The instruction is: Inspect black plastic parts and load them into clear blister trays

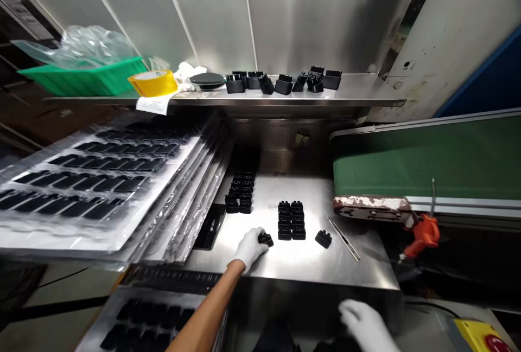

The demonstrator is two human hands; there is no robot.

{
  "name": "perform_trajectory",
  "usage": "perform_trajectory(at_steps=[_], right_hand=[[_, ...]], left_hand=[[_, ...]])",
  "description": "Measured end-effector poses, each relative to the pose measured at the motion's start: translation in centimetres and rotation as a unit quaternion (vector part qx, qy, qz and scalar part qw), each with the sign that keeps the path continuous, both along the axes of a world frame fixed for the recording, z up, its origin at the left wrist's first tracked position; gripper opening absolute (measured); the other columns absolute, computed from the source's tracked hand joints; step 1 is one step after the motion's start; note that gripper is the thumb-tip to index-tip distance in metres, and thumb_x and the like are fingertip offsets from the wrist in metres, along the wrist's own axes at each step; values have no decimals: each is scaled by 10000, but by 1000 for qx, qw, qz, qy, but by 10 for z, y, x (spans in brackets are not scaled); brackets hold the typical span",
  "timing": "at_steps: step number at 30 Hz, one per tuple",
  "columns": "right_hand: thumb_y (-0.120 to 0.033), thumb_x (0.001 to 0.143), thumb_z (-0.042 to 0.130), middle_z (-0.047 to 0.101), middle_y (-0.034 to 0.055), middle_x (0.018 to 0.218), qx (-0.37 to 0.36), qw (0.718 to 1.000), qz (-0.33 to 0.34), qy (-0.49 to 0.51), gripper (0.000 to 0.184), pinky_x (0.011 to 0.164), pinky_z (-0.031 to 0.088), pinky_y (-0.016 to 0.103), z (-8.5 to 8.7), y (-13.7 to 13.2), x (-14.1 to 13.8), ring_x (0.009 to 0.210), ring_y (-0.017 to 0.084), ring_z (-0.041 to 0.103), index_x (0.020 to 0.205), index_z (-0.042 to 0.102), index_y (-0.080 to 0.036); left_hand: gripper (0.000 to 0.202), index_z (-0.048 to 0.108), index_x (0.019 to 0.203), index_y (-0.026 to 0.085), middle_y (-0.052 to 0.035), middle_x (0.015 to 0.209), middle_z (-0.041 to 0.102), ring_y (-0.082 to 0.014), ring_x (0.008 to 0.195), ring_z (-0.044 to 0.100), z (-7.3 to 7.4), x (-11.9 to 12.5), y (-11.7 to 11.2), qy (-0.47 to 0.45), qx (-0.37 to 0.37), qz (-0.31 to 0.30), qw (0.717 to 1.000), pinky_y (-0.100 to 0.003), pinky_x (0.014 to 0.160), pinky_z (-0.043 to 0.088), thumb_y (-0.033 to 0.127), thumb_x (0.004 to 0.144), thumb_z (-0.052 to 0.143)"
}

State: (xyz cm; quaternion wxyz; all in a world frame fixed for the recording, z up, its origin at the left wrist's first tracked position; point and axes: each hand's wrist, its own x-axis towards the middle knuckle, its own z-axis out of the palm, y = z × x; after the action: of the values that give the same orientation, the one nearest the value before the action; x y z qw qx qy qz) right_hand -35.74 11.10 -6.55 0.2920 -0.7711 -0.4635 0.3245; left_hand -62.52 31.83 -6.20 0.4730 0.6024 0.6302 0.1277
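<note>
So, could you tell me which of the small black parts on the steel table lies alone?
The black part right of the stacked block, beside the metal rod; nothing touches it.

Dim scene, overhead glare on steel table (293,265), edges warped, soft

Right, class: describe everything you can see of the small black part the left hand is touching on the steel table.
The small black part is a dark, blocky moulded piece, plastic by its look, with a bumpy top. It lies on the shiny steel table, apart from the neat block of similar parts behind it. The white-gloved left hand grips it at the fingertips; whether it rests on the table or is just lifted cannot be told. Finer detail is too small to see.
</note>
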Motion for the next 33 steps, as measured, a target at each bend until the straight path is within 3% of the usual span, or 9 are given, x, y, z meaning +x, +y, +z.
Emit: perform_trajectory(at_steps=[4, 6, 10, 14, 18, 21, 24, 27, 33], right_hand=[[-325, 729, 604, 611, 10, 698, -38, 969, -10, 243, 330, 649, 478, 310, 50, 45, -77, 623, 171, 563, 993, 709, -158], [-299, 695, 648, 531, -18, 676, -32, 946, -15, 323, 323, 593, 411, 263, 82, 67, -95, 597, 128, 464, 978, 691, -149], [-287, 635, 724, 393, -50, 588, -48, 923, -19, 382, 197, 509, 303, 227, 133, 74, -95, 551, 95, 351, 651, 573, -162], [-238, 625, 719, 365, -66, 544, -80, 904, 4, 421, 216, 500, 275, 230, 158, 59, -84, 502, 85, 340, 620, 512, -176], [-205, 627, 715, 402, -50, 580, -49, 927, 21, 371, 157, 541, 275, 249, 175, 52, -73, 546, 96, 365, 579, 571, -165], [-224, 628, 759, 437, -35, 618, 4, 945, 19, 327, 151, 550, 296, 251, 181, 50, -64, 575, 105, 394, 570, 628, -176], [-268, 658, 790, 466, -24, 612, 30, 957, 63, 283, 190, 521, 335, 237, 177, 46, -53, 564, 116, 436, 577, 637, -191], [-278, 704, 779, 492, -17, 621, 57, 962, 102, 246, 189, 507, 349, 232, 171, 41, -46, 552, 118, 459, 597, 645, -197], [-86, 717, 657, 533, -18, 662, 100, 960, 151, 214, 134, 535, 391, 223, 160, 31, -35, 592, 125, 513, 697, 678, -217]], left_hand=[[250, 580, 910, 166, -12, 838, 638, -186, 812, 607, 42, 18, -40, -159, -39, -36, 986, -279, 757, 487, 131, 672, 647], [272, 574, 917, 176, 4, 856, 621, -173, 840, 589, 68, 23, -63, -236, -52, -24, 970, -262, 778, 477, 142, 675, 694], [274, 620, 920, 190, -4, 907, 610, -156, 835, 581, 109, 28, -94, -350, -31, 13, 936, -267, 771, 475, 78, 688, 712], [182, 665, 907, 195, -20, 913, 621, -161, 854, 602, 138, 32, -105, -353, 59, 5, 934, -291, 804, 490, 76, 770, 659], [643, 520, 1197, 283, 5, 1006, 628, -150, 912, 618, 166, 41, -111, -377, -109, 71, 917, -258, 826, 505, 10, 657, 737], [882, 392, 1323, 325, -45, 1178, 593, -202, 1039, 613, 179, 46, -115, -397, -197, 60, 894, -269, 819, 509, -32, 597, 741], [934, 329, 1371, 345, -68, 1203, 582, -209, 998, 626, 182, 48, -116, -424, -212, 41, 880, -262, 732, 495, -61, 605, 676], [928, 301, 1389, 360, -47, 1174, 592, -198, 982, 623, 183, 50, -115, -436, -224, 26, 871, -279, 764, 493, -50, 633, 649], [852, 371, 1354, 312, -17, 1025, 621, -189, 901, 625, 183, 60, -110, -372, -232, 32, 898, -276, 741, 498, -7, 622, 669]])
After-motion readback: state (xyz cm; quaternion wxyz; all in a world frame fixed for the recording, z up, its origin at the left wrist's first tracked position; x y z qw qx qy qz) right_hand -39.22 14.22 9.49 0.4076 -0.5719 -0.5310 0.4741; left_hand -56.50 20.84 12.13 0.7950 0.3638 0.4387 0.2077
